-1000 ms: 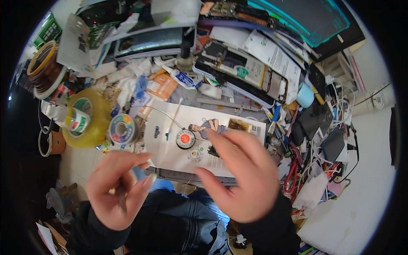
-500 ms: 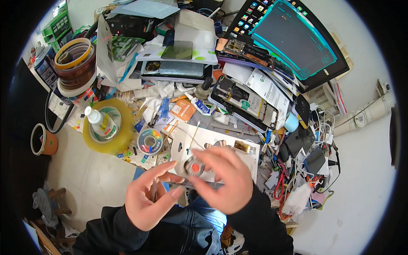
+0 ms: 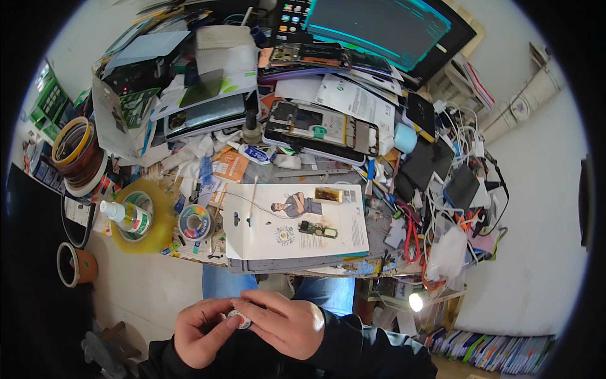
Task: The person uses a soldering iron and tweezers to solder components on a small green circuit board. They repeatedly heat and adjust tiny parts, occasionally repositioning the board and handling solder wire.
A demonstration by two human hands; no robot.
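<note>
The small round tin [image 3: 241,319], white and red on its face, sits between the person's two hands, over the lap and just off the bench's near edge. The left hand [image 3: 205,335] pinches it closely, thumb against the face; the right hand [image 3: 284,322] closes over it from the other side, its fingers narrow and bunched, though what its thumb does is hidden. The step in hand looks like working at the tin with both hands; the next move seems to call for a steady left hold while the right fingers turn or pry.

On the bench, a white printed card [image 3: 265,243] carries a small green circuit board [image 3: 319,230] and a brown-gold part [image 3: 329,195]. To its left are a spool [image 3: 196,222] and a yellow tape roll [image 3: 165,218] with a white-capped bottle [image 3: 129,218] in its middle. Beyond lie an opened phone [image 3: 315,126] and a monitor [image 3: 379,28]; white cables [image 3: 464,132] tangle at right. An orange-brown bin [image 3: 79,265] stands on the floor at left; a row of booklets [image 3: 492,347] lines the lower right.
</note>
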